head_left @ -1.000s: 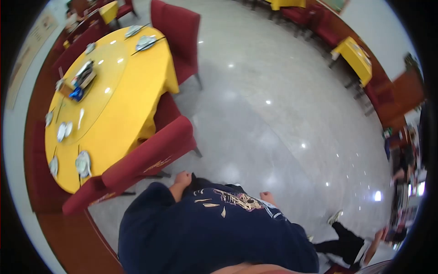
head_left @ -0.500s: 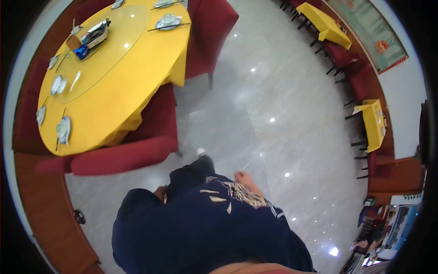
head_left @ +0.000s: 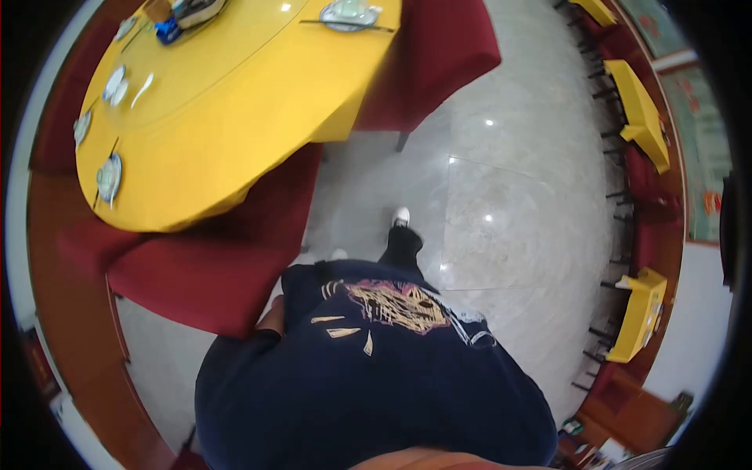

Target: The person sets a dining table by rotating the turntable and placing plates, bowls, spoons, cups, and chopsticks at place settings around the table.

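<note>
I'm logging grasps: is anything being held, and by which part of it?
No held thing shows, but I cannot be sure: the left hand is partly hidden beside the dark shirt and red chair, and the right hand is out of view.

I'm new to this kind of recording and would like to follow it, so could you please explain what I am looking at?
There is no robot here, only a person with bare hands. The single view comes from a camera on their head, looking forward and down, so the dark printed top and a white shoe are the wearer's own.

The left hand shows only partly, beside a red chair; whether it holds or touches anything can't be told. The right hand is out of view.

On the big table with its yellow cloth are a plate with dark chopsticks, a white spoon, more dishes and a small blue item.
</note>
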The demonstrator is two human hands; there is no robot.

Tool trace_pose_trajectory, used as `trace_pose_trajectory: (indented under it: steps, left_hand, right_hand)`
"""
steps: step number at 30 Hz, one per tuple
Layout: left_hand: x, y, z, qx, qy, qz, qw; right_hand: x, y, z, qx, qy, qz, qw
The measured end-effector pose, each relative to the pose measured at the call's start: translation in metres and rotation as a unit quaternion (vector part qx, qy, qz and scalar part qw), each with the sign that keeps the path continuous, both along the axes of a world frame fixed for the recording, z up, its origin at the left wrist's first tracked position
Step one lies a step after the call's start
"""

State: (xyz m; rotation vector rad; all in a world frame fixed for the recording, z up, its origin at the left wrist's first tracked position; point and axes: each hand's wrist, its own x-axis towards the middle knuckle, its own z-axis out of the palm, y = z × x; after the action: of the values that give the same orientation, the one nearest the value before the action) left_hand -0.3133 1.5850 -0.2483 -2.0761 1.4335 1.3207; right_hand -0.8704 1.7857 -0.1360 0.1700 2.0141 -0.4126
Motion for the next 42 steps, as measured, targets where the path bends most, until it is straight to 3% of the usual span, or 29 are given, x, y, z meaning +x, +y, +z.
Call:
trace_pose_trajectory:
  steps: [5, 8, 11, 14, 18, 20, 24, 27, 31, 34, 36, 37, 38, 42]
  left_hand:
    - [-0.068, 0.009, 0.005, 0.021, -0.031, 0.083, 0.996]
    - [-0.129, -0.012, -0.010, -0.029, -0.032, 0.133, 0.990]
    - [-0.171, -0.023, -0.004, -0.094, -0.043, 0.237, 0.966]
    - [-0.201, -0.017, 0.058, -0.115, -0.020, 0.366, 0.923]
    - [-0.231, 0.008, 0.054, -0.019, -0.045, 0.344, 0.938]
    - [-0.242, 0.022, 0.041, 0.021, -0.019, 0.346, 0.938]
    - [-0.230, -0.006, 0.011, 0.052, 0.036, 0.342, 0.937]
    - [-0.208, -0.050, -0.009, 0.034, 0.060, 0.360, 0.930]
    - [-0.173, -0.105, -0.013, -0.043, 0.072, 0.385, 0.919]
    - [-0.167, -0.127, -0.038, -0.151, 0.150, 0.389, 0.896]
    - [-0.195, -0.144, -0.016, -0.225, -0.026, 0.507, 0.832]
    - [-0.209, -0.157, 0.038, -0.227, -0.024, 0.543, 0.808]
    - [-0.213, -0.148, 0.016, -0.162, 0.011, 0.530, 0.833]
    - [-0.243, -0.118, 0.044, -0.053, 0.005, 0.524, 0.850]
  right_hand:
    - [-0.107, -0.164, -0.032, -0.011, -0.044, 0.095, 0.994]
    - [-0.138, -0.299, -0.040, -0.046, -0.070, 0.243, 0.967]
    - [-0.116, -0.430, -0.024, -0.098, -0.108, 0.435, 0.888]
    - [-0.056, -0.530, -0.005, -0.170, -0.149, 0.580, 0.782]
    - [0.062, -0.620, 0.054, -0.269, -0.174, 0.659, 0.680]
    - [0.115, -0.647, 0.067, -0.287, -0.199, 0.662, 0.663]
    - [0.195, -0.682, 0.082, -0.211, -0.353, 0.524, 0.746]
    - [0.232, -0.718, 0.080, -0.182, -0.471, 0.448, 0.737]
    - [0.281, -0.762, 0.105, -0.201, -0.426, 0.404, 0.784]
    - [0.316, -0.788, 0.108, -0.201, -0.393, 0.374, 0.816]
    - [0.334, -0.812, 0.094, -0.189, -0.404, 0.341, 0.827]
    - [0.337, -0.830, 0.081, -0.198, -0.409, 0.322, 0.831]
    - [0.347, -0.844, 0.063, -0.202, -0.422, 0.303, 0.830]
    - [0.377, -0.860, 0.045, -0.260, -0.452, 0.278, 0.806]
